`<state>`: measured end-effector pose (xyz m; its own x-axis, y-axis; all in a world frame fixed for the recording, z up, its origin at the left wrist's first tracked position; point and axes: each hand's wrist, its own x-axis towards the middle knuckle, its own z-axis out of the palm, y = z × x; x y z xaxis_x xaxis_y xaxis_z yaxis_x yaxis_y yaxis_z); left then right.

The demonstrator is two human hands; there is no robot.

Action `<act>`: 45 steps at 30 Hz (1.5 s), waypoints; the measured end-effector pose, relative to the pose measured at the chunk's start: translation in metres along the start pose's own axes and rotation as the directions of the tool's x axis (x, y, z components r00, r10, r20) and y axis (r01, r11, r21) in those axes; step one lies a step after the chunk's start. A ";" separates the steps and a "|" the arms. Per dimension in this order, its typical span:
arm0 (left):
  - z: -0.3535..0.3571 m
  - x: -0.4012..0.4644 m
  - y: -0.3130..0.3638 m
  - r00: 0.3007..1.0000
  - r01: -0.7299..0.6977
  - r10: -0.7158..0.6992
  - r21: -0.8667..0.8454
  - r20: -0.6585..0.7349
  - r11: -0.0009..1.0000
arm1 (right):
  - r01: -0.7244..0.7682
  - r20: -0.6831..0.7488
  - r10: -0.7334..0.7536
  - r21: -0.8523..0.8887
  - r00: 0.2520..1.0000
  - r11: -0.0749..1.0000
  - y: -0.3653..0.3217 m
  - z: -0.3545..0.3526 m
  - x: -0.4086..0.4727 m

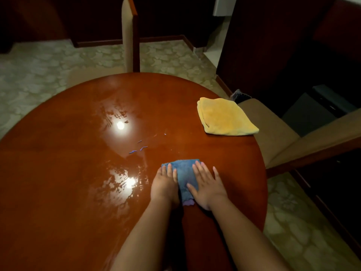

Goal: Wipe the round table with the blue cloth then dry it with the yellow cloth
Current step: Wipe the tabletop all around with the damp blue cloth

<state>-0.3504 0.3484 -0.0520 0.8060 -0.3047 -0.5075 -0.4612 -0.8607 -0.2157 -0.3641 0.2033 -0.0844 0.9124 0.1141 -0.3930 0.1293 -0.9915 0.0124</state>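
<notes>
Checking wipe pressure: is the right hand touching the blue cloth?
Touching. The head view shows the right hand lying flat on the blue cloth, fingers spread across it.

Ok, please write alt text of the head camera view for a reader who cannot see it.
Both hands, the left hand and right hand, press flat on a blue cloth on a glossy round wooden table. A folded yellow cloth lies at the table's far right edge, untouched. Upholstered chairs stand around it.
</notes>
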 end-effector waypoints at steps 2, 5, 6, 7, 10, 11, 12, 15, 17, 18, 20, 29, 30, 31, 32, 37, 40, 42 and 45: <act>-0.008 0.015 -0.002 1.000 0.015 -0.015 -0.009 -0.009 1.000 | 0.000 0.026 0.000 0.003 1.000 1.000 0.010 -0.008 0.017; -0.018 0.036 -0.007 0.999 0.036 -0.036 -0.032 -0.013 0.999 | 0.021 0.026 -0.021 0.004 0.999 1.000 0.021 -0.015 0.044; -0.019 0.043 -0.009 0.999 0.044 -0.044 -0.035 -0.013 0.998 | 0.028 0.025 -0.028 0.003 0.999 1.000 0.024 -0.017 0.052; -0.021 0.049 -0.011 0.999 0.052 -0.053 -0.033 -0.012 0.998 | 0.038 0.028 -0.038 0.000 0.999 0.999 0.028 -0.020 0.061; -0.026 0.062 -0.014 0.998 0.067 -0.067 -0.020 -0.004 0.998 | 0.066 0.041 -0.066 0.006 0.997 0.998 0.034 -0.028 0.077; -0.028 0.064 -0.015 0.998 0.066 -0.066 -0.009 -0.001 0.998 | 0.074 0.042 -0.074 0.007 0.996 0.997 0.035 -0.030 0.079; -0.030 0.065 -0.015 0.998 0.061 -0.061 -0.001 0.002 0.998 | 0.080 0.041 -0.081 0.010 0.996 0.997 0.035 -0.031 0.079; -0.035 0.061 -0.019 0.999 0.038 -0.038 0.021 0.005 0.999 | 0.082 0.001 -0.082 -0.042 0.997 0.996 0.031 -0.036 0.075; -0.037 0.057 -0.023 1.000 0.010 -0.010 0.026 -0.010 1.000 | 0.084 -0.073 -0.095 -0.140 0.993 0.987 0.025 -0.042 0.069; -0.036 0.054 -0.025 1.000 -0.004 0.005 0.023 -0.019 1.000 | 0.084 -0.105 -0.102 -0.161 0.989 0.983 0.021 -0.043 0.065; -0.035 0.045 -0.030 0.999 -0.033 0.034 0.021 -0.030 0.999 | 0.080 -0.130 -0.092 -0.097 0.987 0.992 0.013 -0.042 0.058; -0.026 0.008 -0.040 0.991 -0.132 0.133 -0.073 0.013 0.989 | -0.032 -0.058 0.053 0.316 0.997 0.948 -0.024 -0.029 0.049; -0.024 0.009 -0.042 0.989 -0.142 0.145 -0.095 0.021 0.985 | -0.054 -0.058 0.078 0.336 0.995 0.940 -0.026 -0.026 0.050; -0.023 0.009 -0.045 0.988 -0.151 0.154 -0.112 0.023 0.982 | -0.066 -0.064 0.093 0.340 0.994 0.938 -0.027 -0.023 0.050; -0.022 0.011 -0.047 0.987 -0.157 0.161 -0.125 0.022 0.980 | -0.071 -0.074 0.101 0.338 0.992 0.939 -0.026 -0.020 0.051; -0.026 0.030 -0.051 0.987 -0.161 0.163 -0.133 0.007 0.978 | -0.084 -0.089 0.117 0.314 0.989 0.946 -0.014 -0.020 0.065; -0.028 0.045 -0.049 0.990 -0.139 0.138 -0.141 -0.018 0.980 | -0.077 -0.071 0.102 0.290 0.992 0.954 -0.004 -0.027 0.082; -0.031 0.053 -0.049 0.993 -0.119 0.116 -0.150 -0.029 0.981 | -0.065 -0.075 0.087 0.266 0.993 0.962 0.001 -0.031 0.094; -0.035 0.063 -0.054 0.996 -0.087 0.082 -0.161 -0.039 0.983 | -0.027 -0.066 0.046 0.253 0.997 0.967 0.006 -0.038 0.114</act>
<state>-0.2619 0.3613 -0.0430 0.7793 -0.3900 -0.4905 -0.4640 -0.8852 -0.0334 -0.2445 0.2129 -0.0941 0.9411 0.0727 -0.3303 0.0019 -0.9777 -0.2099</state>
